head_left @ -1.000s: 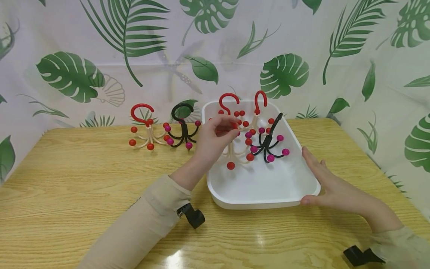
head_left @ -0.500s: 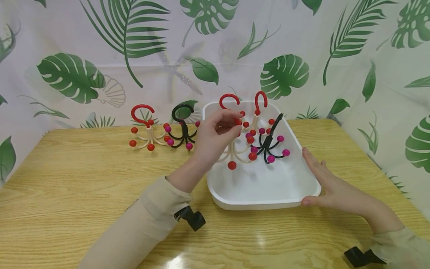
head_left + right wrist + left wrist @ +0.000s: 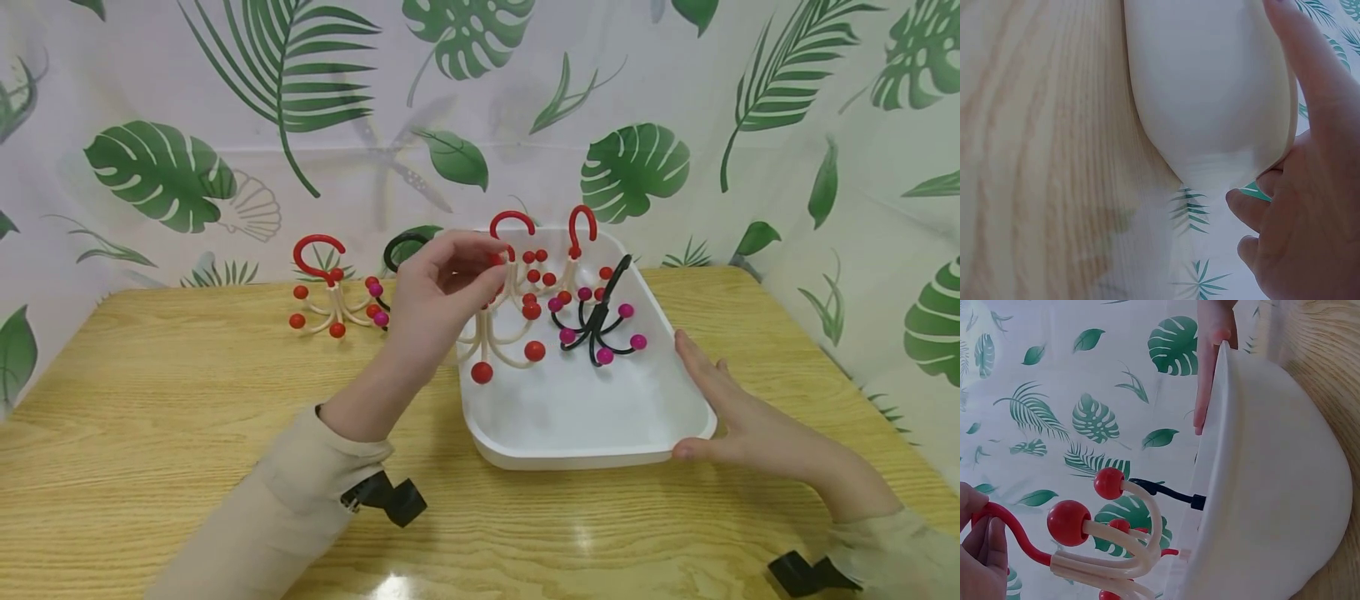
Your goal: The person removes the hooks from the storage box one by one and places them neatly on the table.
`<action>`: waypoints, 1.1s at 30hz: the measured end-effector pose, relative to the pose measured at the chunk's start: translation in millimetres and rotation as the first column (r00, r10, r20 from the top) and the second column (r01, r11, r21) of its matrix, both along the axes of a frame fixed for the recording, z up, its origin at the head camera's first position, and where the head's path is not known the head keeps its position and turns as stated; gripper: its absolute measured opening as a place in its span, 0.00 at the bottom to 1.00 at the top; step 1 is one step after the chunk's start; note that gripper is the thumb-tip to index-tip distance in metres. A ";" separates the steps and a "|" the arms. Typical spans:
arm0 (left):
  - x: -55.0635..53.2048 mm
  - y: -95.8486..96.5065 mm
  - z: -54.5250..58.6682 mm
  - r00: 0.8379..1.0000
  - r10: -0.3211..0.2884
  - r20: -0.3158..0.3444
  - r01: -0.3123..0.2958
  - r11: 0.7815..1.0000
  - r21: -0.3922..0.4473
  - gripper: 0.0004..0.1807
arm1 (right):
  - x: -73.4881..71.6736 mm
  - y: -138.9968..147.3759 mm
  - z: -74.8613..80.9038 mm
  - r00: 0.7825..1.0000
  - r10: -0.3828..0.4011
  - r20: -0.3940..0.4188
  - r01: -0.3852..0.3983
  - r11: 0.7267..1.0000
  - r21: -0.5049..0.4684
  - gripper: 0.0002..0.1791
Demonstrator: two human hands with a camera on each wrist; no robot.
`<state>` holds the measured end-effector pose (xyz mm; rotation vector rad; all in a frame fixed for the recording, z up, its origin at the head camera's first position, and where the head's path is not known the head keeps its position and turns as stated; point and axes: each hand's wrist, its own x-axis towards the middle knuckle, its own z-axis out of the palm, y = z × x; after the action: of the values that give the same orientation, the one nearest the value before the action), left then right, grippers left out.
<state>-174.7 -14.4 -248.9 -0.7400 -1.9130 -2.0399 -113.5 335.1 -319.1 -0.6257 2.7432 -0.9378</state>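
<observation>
My left hand [image 3: 431, 304] pinches the red hook of a beige multi-arm hanger [image 3: 485, 337] with red ball tips. This hanger is upright over the left side of the white tray [image 3: 585, 458]; whether it touches the tray bottom I cannot tell. In the left wrist view its red hook [image 3: 1017, 536] runs between my thumb and fingers. My right hand [image 3: 750, 429] rests on the tray's near right corner, thumb at the front rim and fingers extended along the side. Inside the tray are a tilted black hanger [image 3: 597, 319] with magenta balls and two red-hooked beige hangers, one at back right [image 3: 571, 271].
Left of the tray, on the wooden table [image 3: 187, 400], stand a red-hooked beige hanger [image 3: 334, 298] and a black hanger [image 3: 387, 252] mostly hidden behind my left hand. A leaf-print cloth [image 3: 517, 108] rises behind the table and along its right side.
My left hand has moved left with the pinched hanger, toward the tray's left wall. It now covers more of the black hanger on the table. My right hand and the tray have stayed put.
</observation>
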 end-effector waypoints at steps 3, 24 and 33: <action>2.2 -9.2 1.1 1.000 0.016 -0.016 -0.016 1.000 0.012 0.11 | -0.2 0.5 -0.6 1.000 -0.002 0.004 0.002 1.000 0.005 0.66; 8.4 -71.7 -9.5 0.988 0.137 0.076 -0.133 0.989 -0.059 0.12 | 1.4 0.6 0.0 1.000 -0.018 0.014 0.018 1.000 0.017 0.66; 8.6 -94.8 -17.1 0.978 0.191 0.086 -0.179 0.975 -0.129 0.13 | 0.5 -0.1 -0.2 0.999 -0.025 0.020 0.025 0.999 0.023 0.66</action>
<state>-166.1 -109.1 -266.0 -0.4731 -2.0884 -1.8941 -113.0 335.1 -319.4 -0.5762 2.7457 -0.9115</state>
